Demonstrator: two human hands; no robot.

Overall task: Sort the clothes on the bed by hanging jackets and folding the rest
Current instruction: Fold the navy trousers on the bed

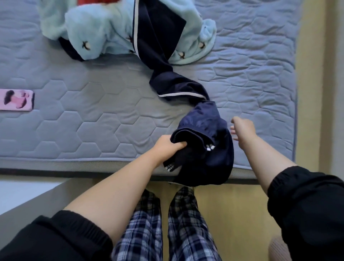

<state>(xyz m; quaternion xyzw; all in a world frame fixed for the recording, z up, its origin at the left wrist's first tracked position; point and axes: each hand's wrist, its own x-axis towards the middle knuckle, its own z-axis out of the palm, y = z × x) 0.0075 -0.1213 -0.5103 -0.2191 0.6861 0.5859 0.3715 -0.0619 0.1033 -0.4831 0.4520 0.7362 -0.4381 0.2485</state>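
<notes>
Plaid pajama pants (141, 232) are the closest thing, straight down at the bottom of the shot, with black sleeves (55, 240) pushed up on both forearms either side. Person's standing right at the near edge of the bed (83, 115), which has a grey-blue quilted top with a hexagon pattern.

Left hand (168, 146) has a proper fistful of the navy garment (202, 121), fingers curled tight into the bunched-up end. That end sits right on the near edge of the mattress and droops a bit over the side. You can see a couple of little black-and-white striped bits poking out of the bundle next to the fist. The rest of the navy garment trails away toward the far side in a long twisty line, with a thin white stripe running along it. Its far end is draped over a fluffy light blue jacket (104, 31).

Right hand (243, 130) is reaching out just to the right of the navy bundle, fingers loose and spread, holding nothing. Can't tell if it's actually touching the fabric or just next to it.

The light blue jacket is lying in a heap at the far side of the bed, toggle buttons visible on the front. A bit of something red (93, 1) peeks out at the far edge behind it. Way over on the left there's a pink item (16, 100) lying flat, mostly cut off by the frame, well apart from everything else.
</notes>
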